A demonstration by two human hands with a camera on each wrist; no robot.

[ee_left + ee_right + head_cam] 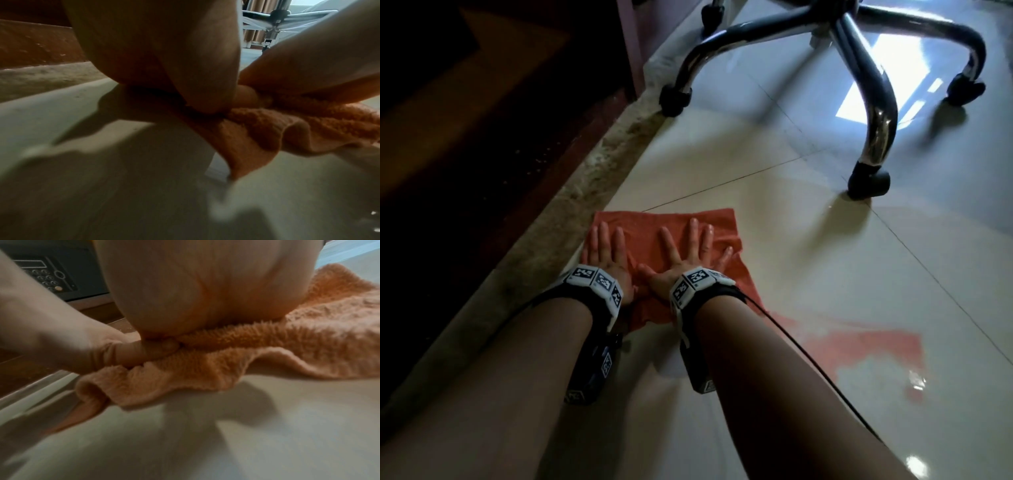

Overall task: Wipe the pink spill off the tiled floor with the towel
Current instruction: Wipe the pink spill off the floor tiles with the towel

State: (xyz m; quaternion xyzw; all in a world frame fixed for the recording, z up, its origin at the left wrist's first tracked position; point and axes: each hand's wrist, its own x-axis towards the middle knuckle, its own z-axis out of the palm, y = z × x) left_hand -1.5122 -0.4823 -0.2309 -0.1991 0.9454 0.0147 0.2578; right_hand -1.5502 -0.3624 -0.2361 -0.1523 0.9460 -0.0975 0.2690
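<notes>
Hands (606, 255) (681, 260) flat on towel (722, 224), spill (859, 346) beside

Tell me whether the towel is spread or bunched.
Mostly spread: the towel lies flat under both hands, its near edge rumpled.

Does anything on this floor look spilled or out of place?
Yes. A pink spill lies on the tiles right of the towel, uncovered. Both hands, left and right, press the towel flat beside it.
</notes>
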